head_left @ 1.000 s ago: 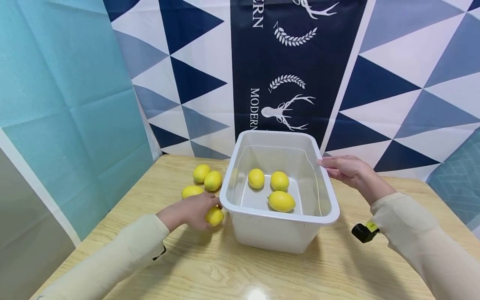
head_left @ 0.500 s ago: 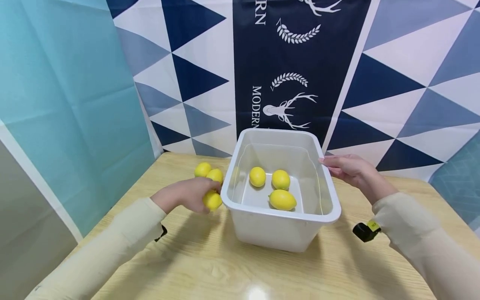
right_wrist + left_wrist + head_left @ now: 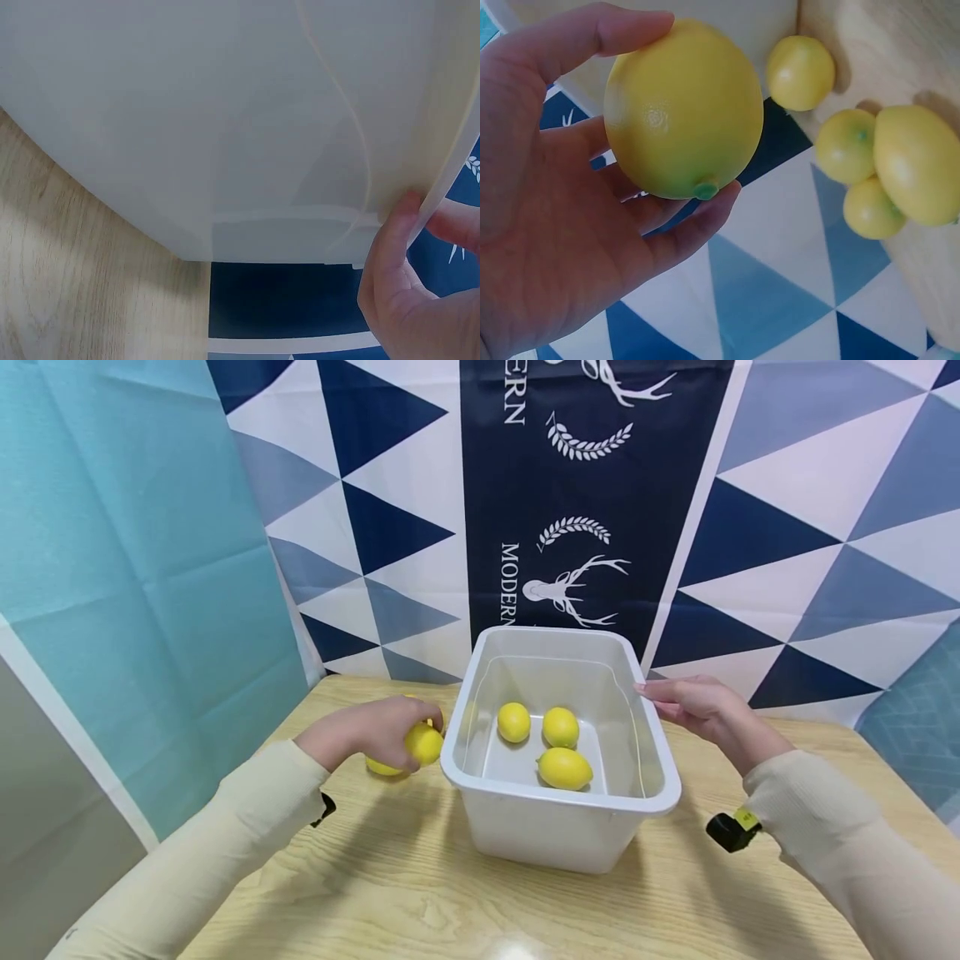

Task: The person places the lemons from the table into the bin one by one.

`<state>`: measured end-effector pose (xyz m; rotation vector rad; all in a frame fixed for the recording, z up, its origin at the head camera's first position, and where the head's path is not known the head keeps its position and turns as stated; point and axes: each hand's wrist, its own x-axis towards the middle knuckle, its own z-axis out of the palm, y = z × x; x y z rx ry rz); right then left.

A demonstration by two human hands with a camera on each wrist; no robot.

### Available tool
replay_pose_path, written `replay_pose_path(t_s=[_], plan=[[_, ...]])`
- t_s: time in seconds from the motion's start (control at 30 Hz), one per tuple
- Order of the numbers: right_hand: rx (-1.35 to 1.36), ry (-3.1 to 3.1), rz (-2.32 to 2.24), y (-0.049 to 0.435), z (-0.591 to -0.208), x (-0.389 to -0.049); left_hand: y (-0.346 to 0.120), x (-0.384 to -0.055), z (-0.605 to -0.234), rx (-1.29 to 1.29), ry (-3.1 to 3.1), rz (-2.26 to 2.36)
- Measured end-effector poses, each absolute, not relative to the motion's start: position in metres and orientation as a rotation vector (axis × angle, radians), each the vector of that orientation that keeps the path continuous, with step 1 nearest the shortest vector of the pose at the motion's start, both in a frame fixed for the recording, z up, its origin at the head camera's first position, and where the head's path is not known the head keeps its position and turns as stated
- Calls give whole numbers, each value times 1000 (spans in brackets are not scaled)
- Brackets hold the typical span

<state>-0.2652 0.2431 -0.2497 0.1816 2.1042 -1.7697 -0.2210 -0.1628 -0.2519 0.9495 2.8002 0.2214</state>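
Observation:
A yellow lemon [image 3: 424,743] is in my left hand [image 3: 386,731], held just left of the bin at about rim height. Seen from the left wrist, the thumb lies over one side of that lemon [image 3: 682,112] and the fingers curl around the other. My right hand [image 3: 697,702] pinches the right rim of a whitish plastic bin [image 3: 555,800]; the right wrist view shows fingers [image 3: 394,247] on both sides of the rim edge. Three lemons, one of them [image 3: 564,768] nearest the front, lie on the bin's floor.
Several more lemons rest on the wooden table [image 3: 360,885] left of the bin; my left hand mostly hides them in the head view, leaving one lemon [image 3: 382,767] partly visible. A patterned cloth [image 3: 405,552] hangs behind the table, and a teal cloth [image 3: 150,568] hangs at the left.
My left hand has risen from the table with the lemon and moved slightly away from me, covering more of the loose lemons. The right hand stays at the bin's rim.

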Motion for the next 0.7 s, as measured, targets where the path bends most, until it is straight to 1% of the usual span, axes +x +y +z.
replay_pose_path(t_s=[0.23,0.7], plan=[[178,2127,-1752,243,-249,-264,-161,-223,-237,891,2806,168],[186,2091,-1784,241,-247,-264,-152,-232,-206,854,2866,178]])
